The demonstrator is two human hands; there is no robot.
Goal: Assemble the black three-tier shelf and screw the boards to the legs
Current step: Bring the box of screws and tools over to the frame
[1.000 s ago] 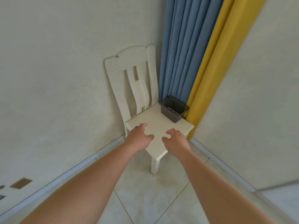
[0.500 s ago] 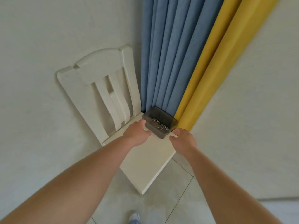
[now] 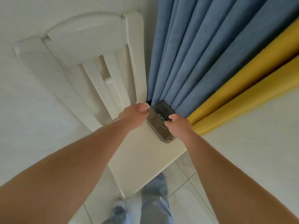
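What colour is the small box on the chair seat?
The box is translucent dark grey, seen in the head view.

Small dark translucent plastic tray (image 3: 159, 126), rectangular with rounded corners, holding several loose metal screws (image 3: 161, 121); sits flat on a white chair seat, gripped at both sides.

Tray (image 3: 159, 126) of screws (image 3: 161, 121) on chair (image 3: 142, 152), before curtain (image 3: 186, 62).

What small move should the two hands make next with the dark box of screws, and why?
Probably lift the dark translucent plastic box straight up, kept level. The left hand and right hand already grip its opposite sides, it rests on the white wooden chair by the blue curtain, and loose metal screws could spill.
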